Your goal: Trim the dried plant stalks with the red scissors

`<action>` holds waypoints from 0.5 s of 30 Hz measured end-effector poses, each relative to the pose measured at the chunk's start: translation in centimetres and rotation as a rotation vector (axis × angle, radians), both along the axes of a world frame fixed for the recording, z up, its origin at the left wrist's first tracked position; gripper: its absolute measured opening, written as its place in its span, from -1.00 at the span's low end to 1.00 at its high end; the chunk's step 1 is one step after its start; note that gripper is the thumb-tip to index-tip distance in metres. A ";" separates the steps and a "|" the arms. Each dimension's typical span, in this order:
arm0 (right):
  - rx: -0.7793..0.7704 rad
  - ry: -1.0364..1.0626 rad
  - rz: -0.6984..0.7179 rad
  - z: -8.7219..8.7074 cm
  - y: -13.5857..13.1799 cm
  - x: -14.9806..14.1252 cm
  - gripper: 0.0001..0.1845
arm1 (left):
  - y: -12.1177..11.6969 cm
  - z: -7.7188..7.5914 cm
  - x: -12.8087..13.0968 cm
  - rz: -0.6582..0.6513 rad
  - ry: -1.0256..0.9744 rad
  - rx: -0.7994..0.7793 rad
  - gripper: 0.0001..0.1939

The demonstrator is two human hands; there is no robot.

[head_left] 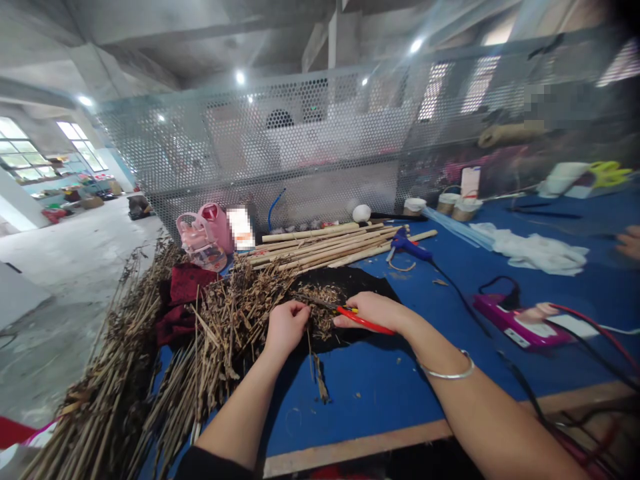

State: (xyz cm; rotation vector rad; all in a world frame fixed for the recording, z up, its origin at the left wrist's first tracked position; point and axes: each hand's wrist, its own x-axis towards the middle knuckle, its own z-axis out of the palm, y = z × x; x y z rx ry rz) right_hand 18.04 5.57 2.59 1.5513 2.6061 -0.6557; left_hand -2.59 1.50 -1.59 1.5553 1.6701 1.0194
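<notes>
My left hand (286, 327) pinches a thin dry twig (316, 363) over a black cloth (360, 283) on the blue table (380, 393). My right hand (373, 311), with a silver bangle on its wrist, grips red-handled cutters (360, 321) whose tip points left toward the twig. A heap of dry twigs (240, 300) lies under and left of my hands. A cut bit of twig hangs below my left hand onto the table.
Long dry stalks (110, 393) spill off the table's left edge. Bamboo sticks (330, 247), a blue glue gun (407, 245), a pink bag (205, 233), tape rolls (457, 207), white cloth (535, 250) and a pink device with cables (515, 323) surround the area. Another person's hand (630, 241) shows far right.
</notes>
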 end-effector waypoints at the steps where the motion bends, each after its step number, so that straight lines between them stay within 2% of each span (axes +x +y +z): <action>1: 0.007 0.003 -0.007 0.0 0.0 0.0 -0.29 | 0.0 0.0 0.0 0.011 -0.009 -0.006 -0.73; 7: -0.034 0.053 -0.019 -0.2 0.0 0.0 -0.29 | -0.2 0.4 0.2 0.036 -0.097 -0.062 -0.74; 13: -0.033 0.065 -0.032 -0.1 0.0 -0.1 -0.30 | -0.4 0.8 0.8 0.005 -0.354 -0.251 -0.79; 15: -0.012 0.077 -0.038 -0.2 0.1 -0.1 -0.30 | -0.6 1.0 0.9 0.007 -0.374 -0.292 -0.74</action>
